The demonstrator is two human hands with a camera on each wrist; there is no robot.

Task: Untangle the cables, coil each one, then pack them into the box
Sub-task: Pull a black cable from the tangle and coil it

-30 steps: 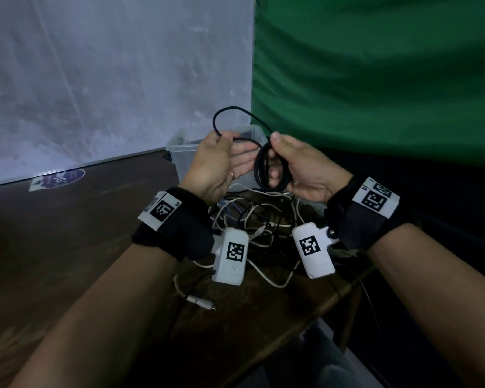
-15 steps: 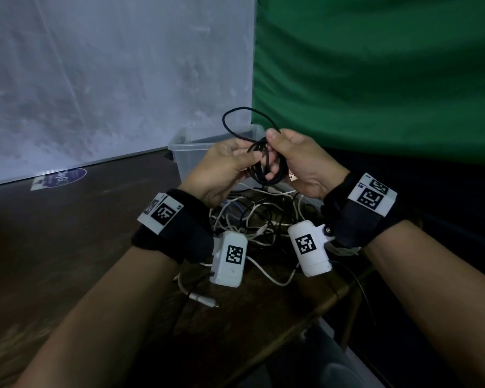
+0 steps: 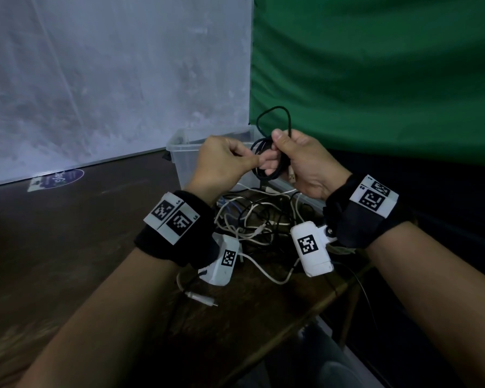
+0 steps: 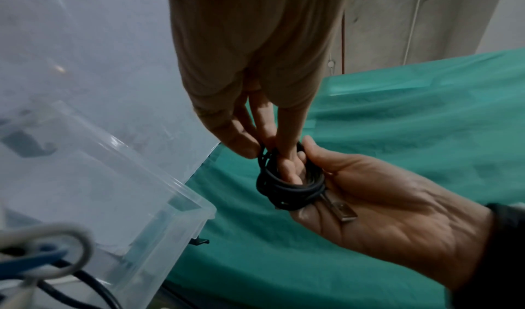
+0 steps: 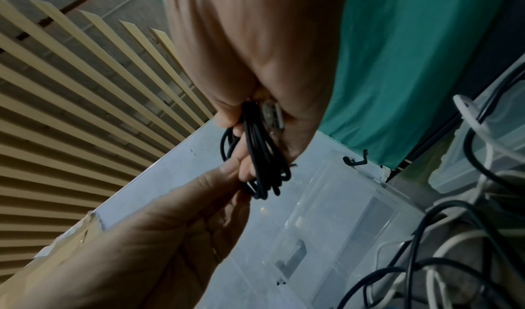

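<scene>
While the hands are closing in on each other above the table (image 3: 101, 275), the loose black loop is shrinking against a second ago: it is now standing narrow and upright above the right thumb, and the left fingers are pushed inside the coil instead of lying beside it. Judged from this, coiling of this one cable is nearly finished, and packing has not yet begun.

Going from largest to smallest:

- Table — dark, matt, worn wood, carrying everything else.
- Box (image 3: 185, 161) — clear, rigid, rectangular plastic, standing just behind the hands and touching the tangle's far edge; its contents are not readable.
- Tangle of cables (image 3: 252, 219) — thin round cords in white, black and blue, lying limp and looped over one another on the table below the hands, still unsorted.
- Right hand (image 3: 305, 163) — gripping the bundle, thumb on top, fingers curled round the turns.
- Left hand (image 3: 221, 163) — fingertips pinching the strands from inside the ring.
- Black cable (image 3: 266, 163) — smooth, rubbery, wound into a small tight ring of several turns, held in the air between both hands, in front of the box.
- Plug (image 4: 343, 211) — flat rectangular metal, lying against the right palm.
</scene>
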